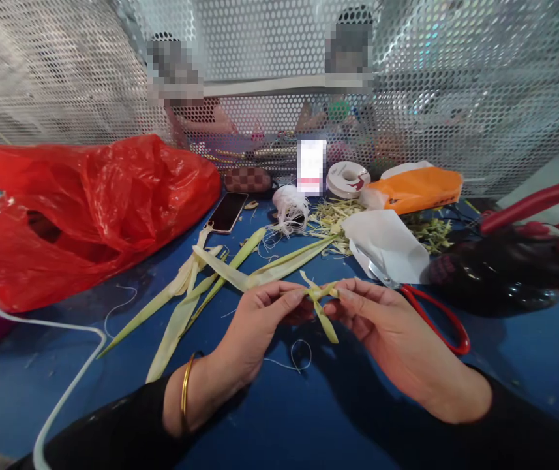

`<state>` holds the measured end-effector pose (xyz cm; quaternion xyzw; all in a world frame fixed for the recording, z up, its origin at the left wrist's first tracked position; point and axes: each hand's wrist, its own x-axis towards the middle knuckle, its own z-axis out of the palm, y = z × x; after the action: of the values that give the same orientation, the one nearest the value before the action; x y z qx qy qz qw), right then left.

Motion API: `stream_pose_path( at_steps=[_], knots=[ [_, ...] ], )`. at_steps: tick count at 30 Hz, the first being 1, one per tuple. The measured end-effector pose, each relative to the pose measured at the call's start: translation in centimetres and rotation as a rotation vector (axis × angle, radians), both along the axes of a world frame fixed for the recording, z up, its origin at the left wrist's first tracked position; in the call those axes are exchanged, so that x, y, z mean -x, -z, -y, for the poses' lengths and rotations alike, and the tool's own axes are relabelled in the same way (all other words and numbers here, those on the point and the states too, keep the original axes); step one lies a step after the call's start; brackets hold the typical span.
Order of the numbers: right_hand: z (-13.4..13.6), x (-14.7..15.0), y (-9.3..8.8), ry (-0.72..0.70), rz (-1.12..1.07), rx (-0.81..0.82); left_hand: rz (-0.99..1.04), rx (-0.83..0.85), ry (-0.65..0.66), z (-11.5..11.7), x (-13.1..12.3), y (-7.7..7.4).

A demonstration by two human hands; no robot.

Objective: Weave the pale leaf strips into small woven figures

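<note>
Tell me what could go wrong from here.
The pale green leaf strip, pinched by both the left hand and right hand, might tear or slip loose if pulled too hard. The red-handled scissors lie close to the right hand, so a sideways move could knock them. The loose thread on the blue table near the hands may snag.

Worn items: 2 black sleeves. The left sleeve [107, 424], lower left of the frame, stops short of the wrist, where 1 narrow, gold-coloured bangle [186, 391] sits. The right sleeve [518, 418] occupies the lower right. Hands: 2, ungloved, with slender fingers.
</note>
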<state>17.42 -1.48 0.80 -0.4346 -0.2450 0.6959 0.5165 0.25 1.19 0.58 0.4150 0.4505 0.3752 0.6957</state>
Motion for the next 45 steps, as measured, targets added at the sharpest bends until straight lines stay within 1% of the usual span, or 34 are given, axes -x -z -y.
stream_pose_path(
  at_steps=[3, 6, 7, 9, 11, 12, 13, 14, 16, 19, 22, 24, 28, 32, 38, 42, 45],
  knots=[
    [0.0, 0.0, 0.2, 0.001, 0.024, -0.01, 0.06, 0.072, 0.025, 0.1, 0.0, -0.1],
    [0.1, 0.1, 0.2, 0.007, 0.053, -0.044, 0.004, 0.036, 0.012, 0.0, 0.1, -0.1],
    [0.2, 0.1, 0.1, 0.019, 0.065, -0.051, -0.042, 0.007, -0.01, 0.0, 0.1, -0.1],
    [0.2, 0.2, 0.0, 0.061, 0.092, -0.059, -0.152, -0.085, -0.097, -0.1, 0.1, -0.1],
    [0.2, 0.2, -0.1, 0.102, 0.116, -0.064, -0.265, -0.217, -0.209, -0.3, 0.3, -0.1],
    [0.2, 0.2, -0.2, 0.114, 0.124, -0.072, -0.314, -0.282, -0.245, -0.3, 0.3, -0.2],
    [0.2, 0.2, -0.2, 0.117, 0.129, -0.084, -0.356, -0.337, -0.254, -0.4, 0.4, -0.2],
    [0.3, 0.3, -0.2, 0.11, 0.133, -0.095, -0.39, -0.375, -0.234, -0.4, 0.5, -0.3],
    [0.4, 0.3, -0.1, 0.08, 0.143, -0.115, -0.426, -0.399, -0.134, -0.4, 0.6, -0.5],
    [0.6, 0.3, 0.1, 0.013, 0.174, -0.149, -0.4, -0.342, 0.016, -0.4, 0.7, -0.8],
    [0.7, 0.5, 0.2, -0.063, 0.205, -0.175, -0.256, -0.225, 0.153, -0.3, 0.7, -0.7],
    [0.7, 0.6, 0.2, -0.078, 0.211, -0.163, -0.162, -0.147, 0.208, -0.2, 0.6, -0.7],
    [0.7, 0.7, 0.2, -0.092, 0.201, -0.135, -0.098, -0.03, 0.186, 0.0, 0.5, -0.6],
    [0.6, 0.7, 0.4, -0.092, 0.261, -0.149, -0.037, 0.074, 0.146, 0.0, 0.4, -0.7],
    [0.6, 0.8, 0.6, -0.038, 0.358, -0.169, -0.021, 0.218, 0.18, 0.2, 0.3, -0.4],
    [0.7, 0.7, 0.6, -0.073, 0.389, -0.162, 0.011, 0.296, 0.188, 0.2, 0.4, -0.1],
    [0.6, 0.3, 0.8, -0.081, 0.478, -0.223, 0.018, 0.318, 0.178, 0.1, 0.5, -0.1]
  ],
)
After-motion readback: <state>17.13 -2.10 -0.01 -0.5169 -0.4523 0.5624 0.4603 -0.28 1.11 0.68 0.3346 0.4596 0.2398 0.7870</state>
